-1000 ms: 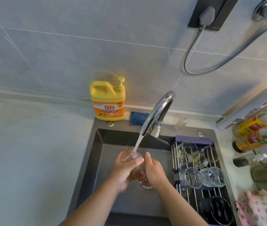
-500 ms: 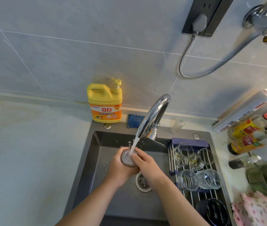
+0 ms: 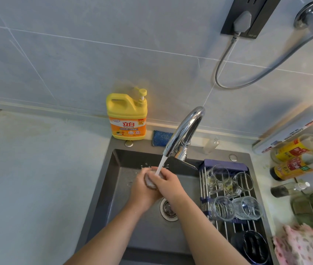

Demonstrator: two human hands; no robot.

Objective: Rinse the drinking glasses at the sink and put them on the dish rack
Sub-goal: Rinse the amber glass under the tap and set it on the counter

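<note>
A clear drinking glass point(image 3: 150, 182) is held under the running stream from the chrome faucet point(image 3: 185, 131), over the dark sink point(image 3: 113, 180). My left hand point(image 3: 142, 190) grips the glass from the left and below. My right hand point(image 3: 168, 183) wraps its fingers over the glass from the right, and most of the glass is hidden between the two hands. Water splashes off its top. Several rinsed glasses lie on the metal dish rack point(image 3: 202, 190) across the sink's right side, among them a plain one point(image 3: 221, 208) and a ribbed one point(image 3: 247, 207).
A yellow detergent jug point(image 3: 127, 116) and a blue sponge point(image 3: 160, 137) stand behind the sink. Sauce bottles point(image 3: 293, 159) and a foil roll point(image 3: 293, 127) crowd the right counter. A dark bowl point(image 3: 251, 245) sits at the rack's near end, beside a pink cloth point(image 3: 304, 245). The drain point(image 3: 168, 209) lies below my hands.
The glass has gone from tilted with its mouth under the stream to held more closed between both hands, higher and nearer the spout. Water now splashes over it.
</note>
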